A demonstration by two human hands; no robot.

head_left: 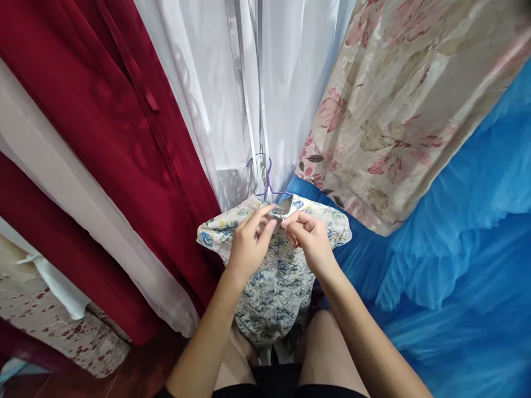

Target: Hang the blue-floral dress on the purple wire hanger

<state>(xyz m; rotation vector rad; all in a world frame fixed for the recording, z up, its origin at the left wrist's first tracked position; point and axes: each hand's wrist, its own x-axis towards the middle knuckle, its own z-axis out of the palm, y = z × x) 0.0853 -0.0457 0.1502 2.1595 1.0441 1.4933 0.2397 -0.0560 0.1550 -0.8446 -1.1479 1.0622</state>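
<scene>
We see the left hand (249,243) and right hand (309,237) both pinched on the collar of the floral dress (277,282), center, hanging on a purple hanger (269,179); red curtain (124,138) left, blue tulle (456,265) right.

Matt floral cloth dress (277,282)

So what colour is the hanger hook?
Purple, the hanger hook, seen in the head view.
</scene>
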